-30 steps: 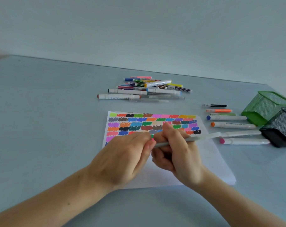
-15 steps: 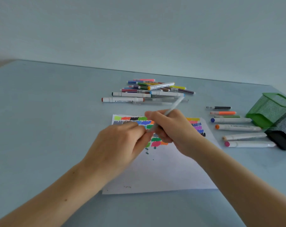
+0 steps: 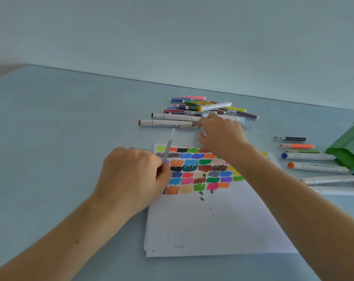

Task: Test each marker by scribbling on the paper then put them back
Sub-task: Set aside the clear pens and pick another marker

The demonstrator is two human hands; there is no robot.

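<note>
Head view shows your left hand (image 3: pixel 131 177) pinching a pale pen (image 3: pixel 168 147) that points up and away over the left edge of the paper (image 3: pixel 212 226). Your right hand (image 3: pixel 222 134), fingers loosely curled and holding nothing, reaches over the near edge of the marker pile (image 3: pixel 202 112) beyond the paper. More markers (image 3: pixel 312 157) lie in a row at right, beside a green basket (image 3: pixel 348 147).

The paper (image 3: pixel 212 224) lies on the table (image 3: pixel 60 149). A marker pile (image 3: pixel 202 110) lies behind it; a marker row (image 3: pixel 310 157) lies right of it, before the basket (image 3: pixel 348 147).
</note>
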